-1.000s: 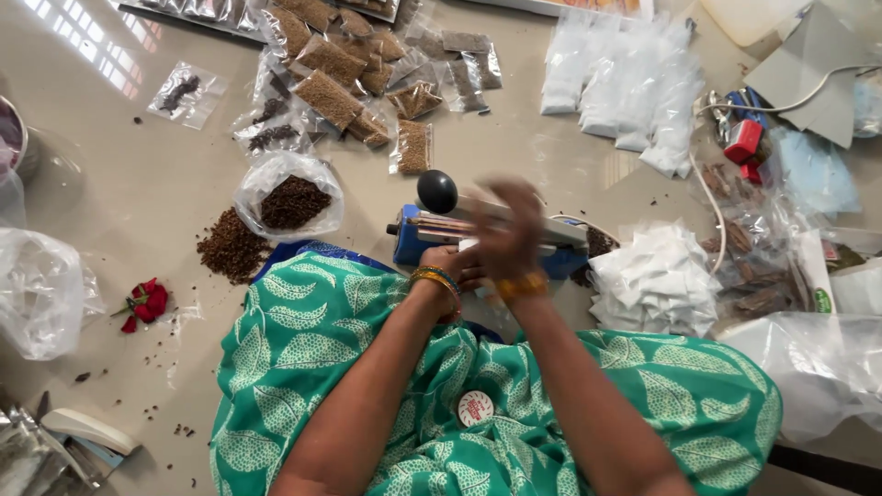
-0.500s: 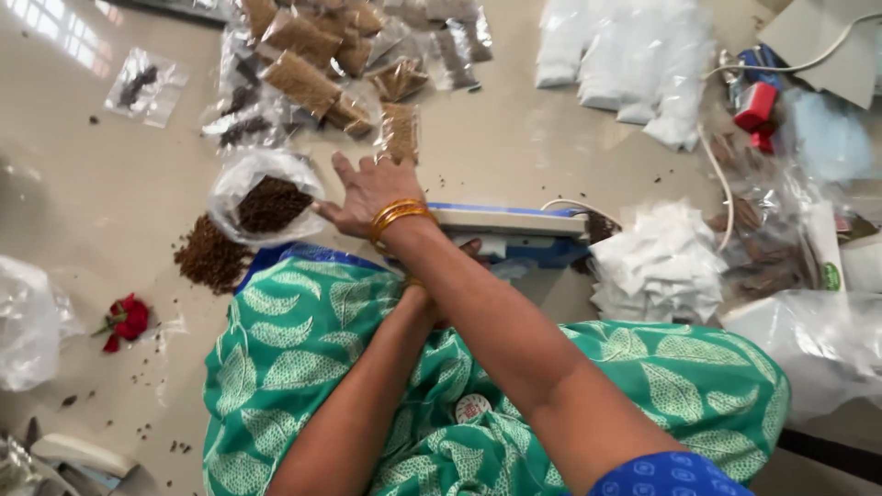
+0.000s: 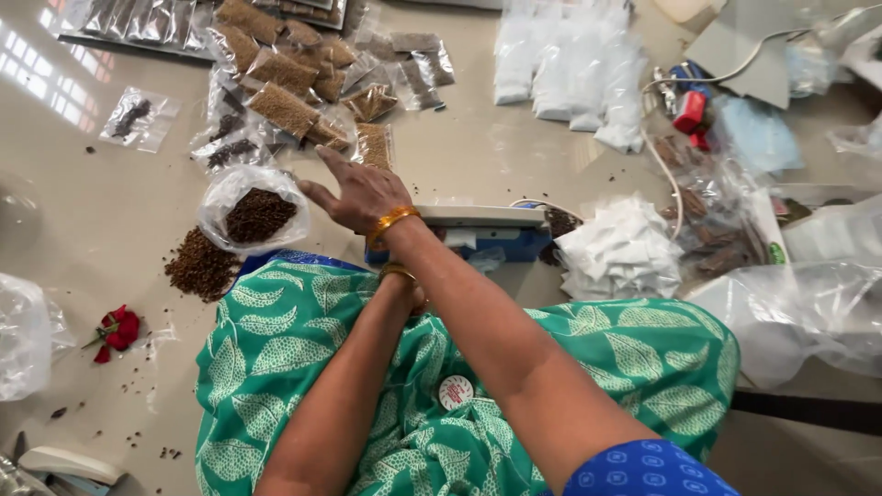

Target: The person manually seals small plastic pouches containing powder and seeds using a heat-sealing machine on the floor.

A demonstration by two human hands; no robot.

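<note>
At far left on the floor: one slack clear bag (image 3: 26,335), one red flower (image 3: 117,328), and near the bottom edge one white handle-like tool (image 3: 69,464), kind not clear. Further right, one loose heap of brown seeds (image 3: 200,264) touching one open clear bag of seeds (image 3: 254,209); likely to tip or scatter if brushed by a wrist or the green cloth (image 3: 276,340) just beside it. Far behind, filled seed packets (image 3: 285,110), overlapping, at least ten, exact count not possible. Right hand (image 3: 358,193) crossed over to the left, fingers spread and flat, gripping nothing, hovering between seed bag and packets. Left hand (image 3: 409,292) mostly hidden under the right forearm, fingers impossible to judge. Just right of the hands, one blue and white sealer (image 3: 482,231); risk of a burn or a snagged sleeve so close. Right again, one pile of empty white pouches (image 3: 620,253), one far stack of white packets (image 3: 570,73), one red plug (image 3: 689,112), large clear bags (image 3: 808,312) at near right.
</note>
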